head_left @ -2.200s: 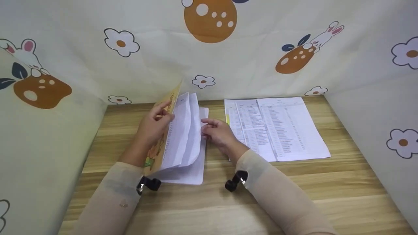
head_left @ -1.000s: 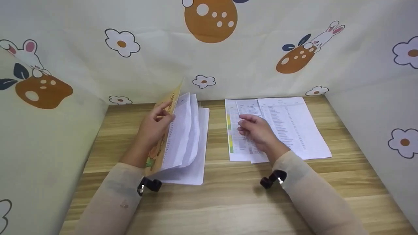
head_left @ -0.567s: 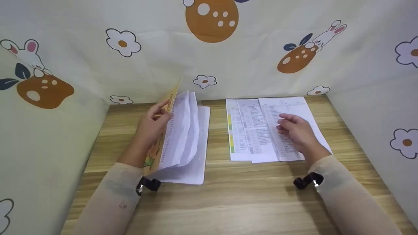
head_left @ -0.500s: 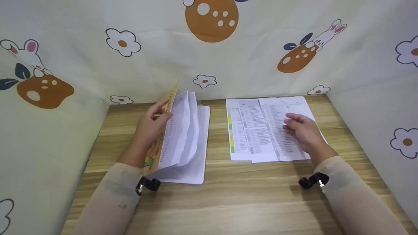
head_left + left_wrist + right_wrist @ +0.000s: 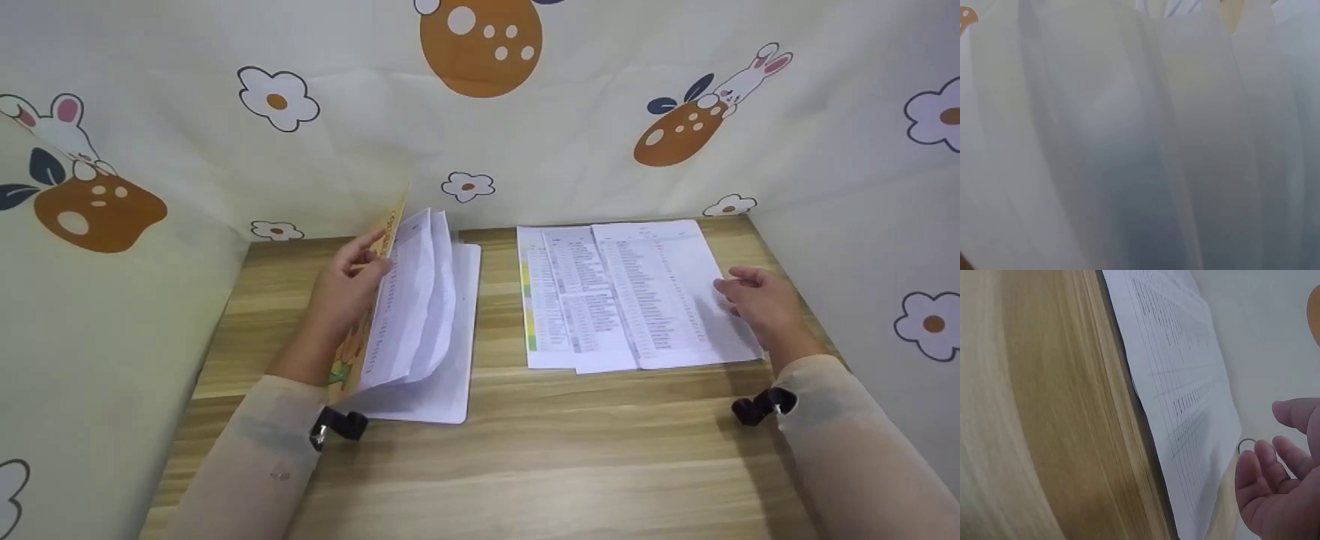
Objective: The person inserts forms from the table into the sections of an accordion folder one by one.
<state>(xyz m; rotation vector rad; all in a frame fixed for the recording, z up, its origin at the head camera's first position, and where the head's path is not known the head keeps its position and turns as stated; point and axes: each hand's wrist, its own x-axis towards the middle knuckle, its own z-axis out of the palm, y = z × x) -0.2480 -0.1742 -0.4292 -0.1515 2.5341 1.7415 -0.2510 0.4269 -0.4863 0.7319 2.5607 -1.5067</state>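
Surrounding the scene on three sides, a pale printed cloth (image 5: 600, 142) with flowers, rabbits and orange spotted shapes forms a booth about a wooden table (image 5: 540, 465).

Printed sheets (image 5: 637, 292), three or so, lie flat on the right half of the table, fanned so that each overlaps the next; this spread probably keeps every sheet's edge reachable. They carry dense columns of small print, too fine to read in any view; the leftmost sheet bears a strip of yellow and green marks down its left margin.

A booklet (image 5: 427, 322) lies on the left half, well apart from the sheets. Its orange-yellow cover (image 5: 391, 225) stands raised, and several white pages arch beside it while the lowest pages rest flat on the table. The cover shows a coloured drawing and some lettering, seen edge-on and not legible.

Left hand (image 5: 346, 289): fingers curled round the raised cover and pages, propping them upright, apparently to keep the booklet open at a place. The left wrist view shows only blurred white pages close to the lens.

Right hand (image 5: 759, 304): at the right edge of the printed sheets, fingers relaxed and slightly bent, gripping nothing; whether the fingertips touch the paper cannot be told. In the right wrist view the right hand (image 5: 1280, 489) is open beside the sheet's edge, near a small ring (image 5: 1246, 445) that lies just past the paper.
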